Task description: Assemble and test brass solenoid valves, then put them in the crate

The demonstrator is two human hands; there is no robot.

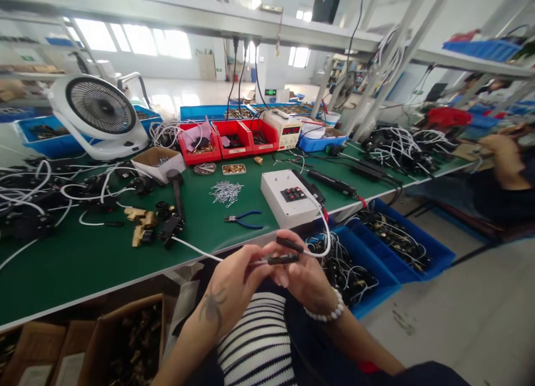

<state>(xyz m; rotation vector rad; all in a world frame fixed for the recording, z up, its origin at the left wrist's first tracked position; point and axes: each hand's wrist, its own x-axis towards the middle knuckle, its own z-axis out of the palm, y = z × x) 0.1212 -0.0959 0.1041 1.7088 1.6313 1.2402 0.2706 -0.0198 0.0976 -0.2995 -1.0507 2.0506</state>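
My left hand [234, 288] and my right hand [303, 277] meet in front of my lap, below the edge of the green table [83, 263]. Both are closed in a pinch on a white cable with black plug ends [284, 252]. The left fingers hold the cable just behind a black connector; the right fingers grip the other black end above it. One white lead runs left onto the table, another loops up to a white test box [288, 199]. A bead bracelet sits on my right wrist.
Blue-handled pliers [244, 220], a pile of small metal pins [225, 192], brass parts [140, 224], red bins [228, 138], a white fan [100, 115] and tangled cables lie on the table. Blue crates [397, 252] of parts stand at right, cardboard boxes [125, 341] at left. Another person sits far right.
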